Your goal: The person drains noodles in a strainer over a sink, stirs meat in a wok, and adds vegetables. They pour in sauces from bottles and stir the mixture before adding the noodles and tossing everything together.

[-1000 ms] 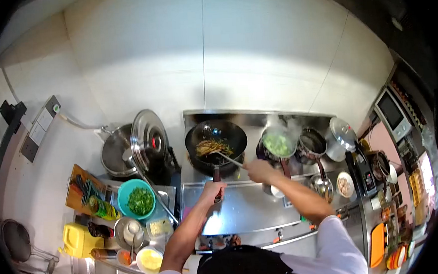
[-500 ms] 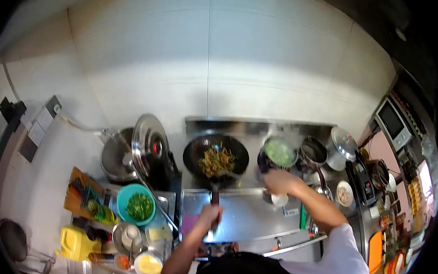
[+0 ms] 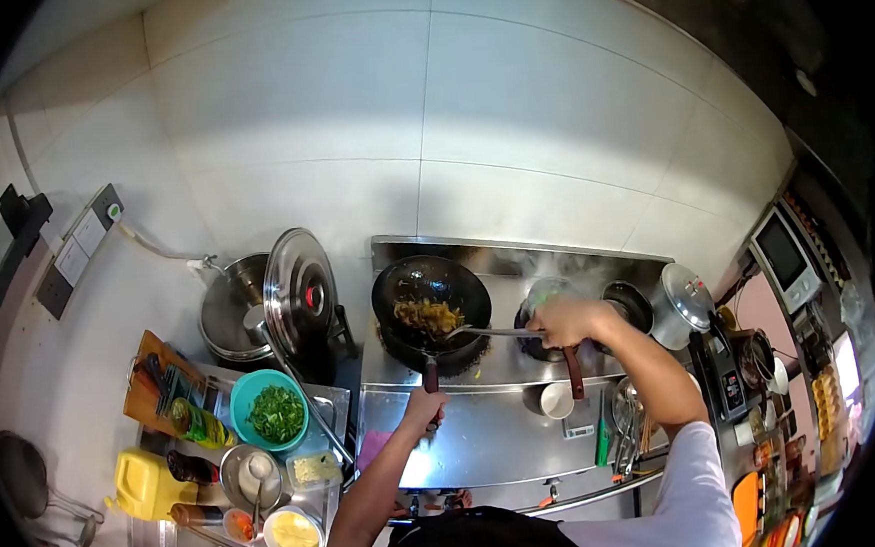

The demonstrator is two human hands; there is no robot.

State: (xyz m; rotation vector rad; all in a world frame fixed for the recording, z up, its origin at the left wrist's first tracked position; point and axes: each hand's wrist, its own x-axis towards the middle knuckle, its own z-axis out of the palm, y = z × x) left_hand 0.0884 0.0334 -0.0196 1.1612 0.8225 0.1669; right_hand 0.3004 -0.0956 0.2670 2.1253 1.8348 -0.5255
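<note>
My left hand [image 3: 423, 413] is closed around the handle [image 3: 431, 377] of a black wok [image 3: 429, 271]. The wok seems raised and tilted over the stove, with part of its dark underside showing. Browned, shredded food [image 3: 426, 317] lies inside it. My right hand [image 3: 573, 321] grips a long metal spatula [image 3: 506, 331], whose head reaches into the wok beside the food. Below and behind that hand is a steaming pan [image 3: 549, 289], partly hidden by it. A brown pan handle [image 3: 574, 370] sticks out beneath my right forearm.
Left of the stove stand a large pot [image 3: 235, 316] with a leaning lid [image 3: 299, 282], a teal bowl [image 3: 271, 446] of chopped greens and a yellow jug [image 3: 148, 486]. To the right are a small dark pan [image 3: 627, 307], a lidded pot [image 3: 682, 304] and a white cup [image 3: 557, 401].
My left hand has moved up slightly and the wok is more tilted. The food has shifted together toward the wok's left. My right hand has moved up and slightly right with the spatula.
</note>
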